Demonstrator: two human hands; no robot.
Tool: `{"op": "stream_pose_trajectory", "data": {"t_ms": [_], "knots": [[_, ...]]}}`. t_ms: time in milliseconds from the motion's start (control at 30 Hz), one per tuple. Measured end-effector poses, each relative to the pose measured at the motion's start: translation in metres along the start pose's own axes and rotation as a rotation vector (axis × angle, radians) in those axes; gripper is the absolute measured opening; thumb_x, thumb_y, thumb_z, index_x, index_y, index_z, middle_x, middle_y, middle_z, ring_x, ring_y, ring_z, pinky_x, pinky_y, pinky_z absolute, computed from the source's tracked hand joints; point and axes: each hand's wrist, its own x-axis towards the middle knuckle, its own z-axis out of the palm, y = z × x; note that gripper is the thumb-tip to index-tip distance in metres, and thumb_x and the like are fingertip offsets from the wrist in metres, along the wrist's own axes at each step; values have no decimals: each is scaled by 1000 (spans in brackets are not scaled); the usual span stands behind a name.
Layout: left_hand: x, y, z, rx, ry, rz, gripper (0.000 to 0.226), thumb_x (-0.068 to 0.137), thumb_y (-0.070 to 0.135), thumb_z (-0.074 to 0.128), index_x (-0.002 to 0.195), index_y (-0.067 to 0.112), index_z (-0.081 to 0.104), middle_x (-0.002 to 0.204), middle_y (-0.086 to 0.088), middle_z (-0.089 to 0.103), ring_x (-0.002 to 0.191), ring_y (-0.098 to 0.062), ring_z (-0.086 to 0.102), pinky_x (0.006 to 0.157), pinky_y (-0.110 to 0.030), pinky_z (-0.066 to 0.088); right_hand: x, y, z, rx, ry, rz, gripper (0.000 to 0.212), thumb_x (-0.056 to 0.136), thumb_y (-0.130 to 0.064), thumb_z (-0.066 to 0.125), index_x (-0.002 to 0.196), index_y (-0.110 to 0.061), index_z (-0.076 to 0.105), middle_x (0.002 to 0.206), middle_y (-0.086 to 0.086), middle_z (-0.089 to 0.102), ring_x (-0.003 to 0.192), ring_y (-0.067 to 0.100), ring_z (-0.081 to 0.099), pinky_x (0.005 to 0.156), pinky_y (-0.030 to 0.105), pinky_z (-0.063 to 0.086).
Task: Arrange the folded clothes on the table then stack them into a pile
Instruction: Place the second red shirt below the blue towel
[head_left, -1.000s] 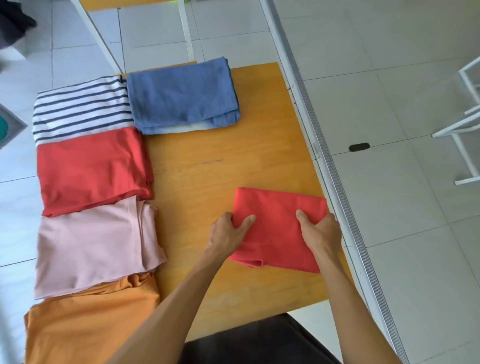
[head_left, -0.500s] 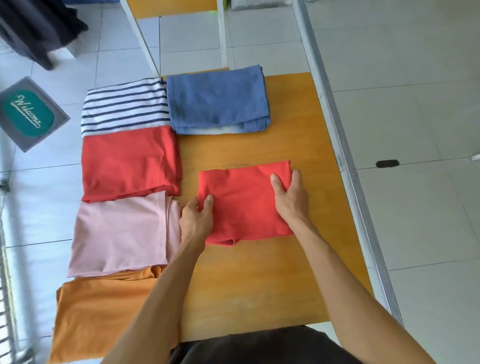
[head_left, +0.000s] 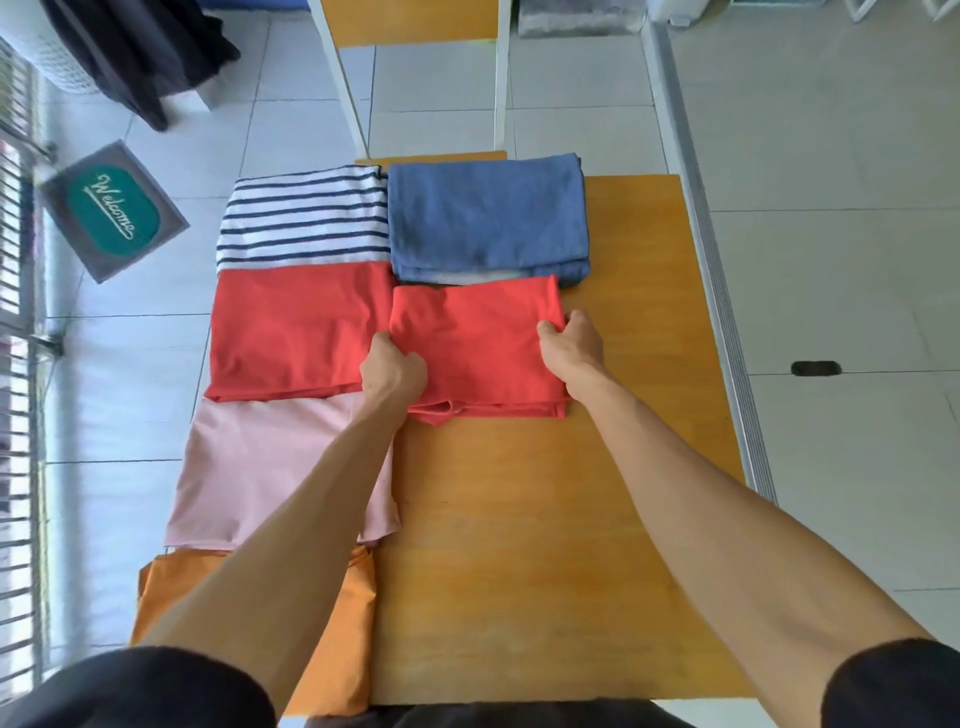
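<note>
A small folded red garment (head_left: 483, 343) lies on the wooden table (head_left: 545, 545), right below a folded blue garment (head_left: 485, 213). My left hand (head_left: 393, 371) grips its left edge and my right hand (head_left: 574, 345) grips its right edge. Down the table's left side runs a column: a striped garment (head_left: 306, 218), a larger red garment (head_left: 291, 332), a pink garment (head_left: 260, 467) and an orange garment (head_left: 249, 597) partly under my left forearm.
The table's right edge runs beside a metal floor track (head_left: 727, 312). A chair (head_left: 421, 67) stands beyond the far edge. A welcome mat (head_left: 111, 210) lies on the tiled floor at the left. The near right half of the table shows bare wood.
Both hands have carried the small red garment from the table's near right area up and leftward, until it sits against the blue garment and beside the larger red one.
</note>
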Motion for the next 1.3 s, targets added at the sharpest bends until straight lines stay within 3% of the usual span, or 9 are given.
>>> {"op": "stream_pose_trajectory", "data": {"t_ms": [167,333,500,633,733,833,933,1167,1300], "knots": [[2,-3,3,26,-4,34,38,90,13,51,127,3,49,125,-23,59,116,-41,55,87,-34,40,7,4,-4,0,12,-11,21,100,-27,57,111,-9,59,101,4,60,77,18,56,67,27,41],[4,1,0,108,-88,39,39,90,14,53,125,0,45,126,-24,56,116,-42,54,91,-40,43,5,6,-3,28,29,9,22,100,-27,58,113,-8,59,103,5,62,68,11,51,55,25,36],[-4,1,-2,106,-125,74,48,84,12,57,127,-1,42,126,-23,55,117,-41,52,86,-36,39,5,3,-9,21,40,1,21,98,-25,60,110,-9,61,104,6,66,68,11,54,54,26,37],[-24,-4,2,60,-97,159,74,85,18,61,147,3,23,137,-25,44,127,-41,44,103,-46,38,0,5,-13,-2,64,-7,24,98,-29,60,113,-9,60,110,8,68,82,21,60,69,29,42],[-40,-12,9,77,-93,231,82,90,29,63,153,9,14,141,-27,36,132,-43,36,108,-51,33,-7,6,-11,-36,24,-17,43,99,-38,59,130,-9,52,124,11,65,100,28,65,78,33,49],[-47,-19,13,162,-95,296,77,95,35,59,155,14,16,148,-26,28,136,-42,29,109,-50,31,-13,8,-8,-109,19,-61,67,95,-44,64,144,-6,40,139,13,55,122,32,59,95,38,49],[-46,-22,13,204,-119,324,68,96,37,56,153,18,24,151,-28,23,140,-43,23,111,-51,29,-15,11,-6,-147,17,-94,74,93,-46,66,147,-5,36,143,14,52,127,32,55,100,40,49],[-48,-24,10,245,-142,329,66,97,34,56,153,18,25,156,-27,17,141,-43,21,113,-52,27,-22,10,-9,-202,27,-121,71,94,-44,65,146,-3,38,142,15,52,128,32,54,98,38,47],[-45,-17,12,236,-144,305,65,96,31,56,152,16,28,157,-24,16,141,-42,21,113,-51,27,-25,7,-16,-185,32,-141,50,98,-36,61,136,-6,47,124,11,63,106,29,65,78,33,50]]}}
